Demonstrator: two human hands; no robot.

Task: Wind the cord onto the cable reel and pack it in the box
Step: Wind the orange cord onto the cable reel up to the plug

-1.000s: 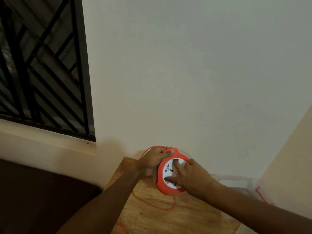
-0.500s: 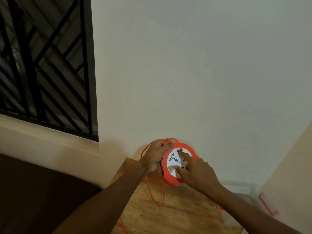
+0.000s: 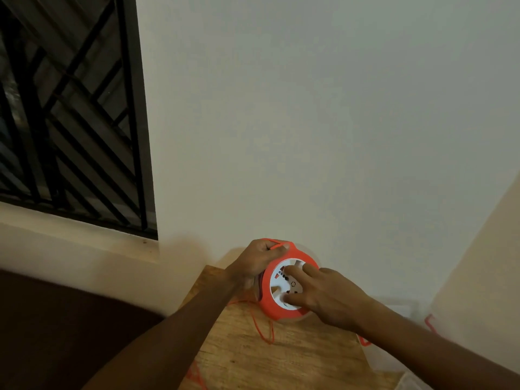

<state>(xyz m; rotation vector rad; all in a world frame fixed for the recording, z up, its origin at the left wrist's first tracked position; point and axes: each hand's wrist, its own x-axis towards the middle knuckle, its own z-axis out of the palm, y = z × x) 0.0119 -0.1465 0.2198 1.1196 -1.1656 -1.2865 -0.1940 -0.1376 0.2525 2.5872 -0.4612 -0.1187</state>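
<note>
The orange cable reel (image 3: 271, 309) with a white socket face stands upright above the wooden table (image 3: 281, 358). My left hand (image 3: 260, 258) grips its top handle, with a strand of orange cord under the fingers. My right hand (image 3: 323, 294) lies over the white face, fingertips pressed into its slots. Loose orange cord (image 3: 264, 330) hangs from the reel's left side, loops on the table and runs off the front edge. The clear plastic box (image 3: 394, 308) sits to the right, mostly hidden behind my right forearm.
A plain white wall rises directly behind the reel. A window with a black metal grille (image 3: 70, 122) fills the upper left above a ledge. Dark floor or furniture lies left of the table. A beige surface (image 3: 484, 271) stands at the far right.
The white face has turned under my right hand's fingers. The cord loop on the table has shrunk and drawn closer to the reel. My left hand keeps its hold on the handle.
</note>
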